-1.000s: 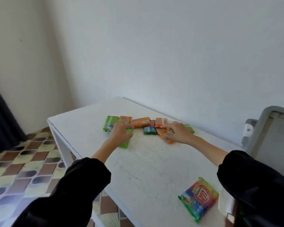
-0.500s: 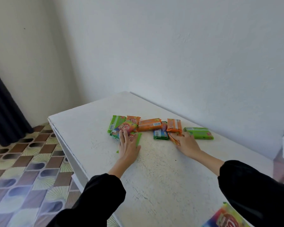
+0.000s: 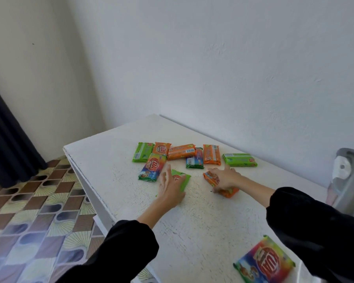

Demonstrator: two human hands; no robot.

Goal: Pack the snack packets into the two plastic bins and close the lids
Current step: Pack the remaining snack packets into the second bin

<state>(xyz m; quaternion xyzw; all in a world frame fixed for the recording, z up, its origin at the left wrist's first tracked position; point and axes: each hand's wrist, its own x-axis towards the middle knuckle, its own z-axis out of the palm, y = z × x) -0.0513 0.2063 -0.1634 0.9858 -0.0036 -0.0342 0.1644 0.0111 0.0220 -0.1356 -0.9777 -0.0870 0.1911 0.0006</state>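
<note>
Snack packets lie grouped at the far side of the white table [image 3: 202, 221]: a green one [image 3: 142, 152], three orange ones [image 3: 181, 152], a dark green one [image 3: 194, 161], a long green one [image 3: 239, 159] and a rainbow one [image 3: 151, 169]. My left hand [image 3: 171, 188] lies flat with straight fingers on a green packet [image 3: 183, 179]. My right hand [image 3: 225, 178] arches over an orange packet [image 3: 229, 192], fingers and thumb around it. Another rainbow packet [image 3: 264, 260] lies near me at the right. Only a grey corner of a plastic bin [image 3: 348, 180] shows at the right edge.
The table stands against a white wall, and its left edge [image 3: 86, 180] drops to a patterned tile floor [image 3: 29, 211]. A dark curtain [image 3: 6, 144] hangs at the far left. My black sleeves fill the bottom of the view.
Both hands have drawn back toward me, each bringing a packet out of the group: the left a green one, the right an orange one. The camera has turned left, so less of the bin shows.
</note>
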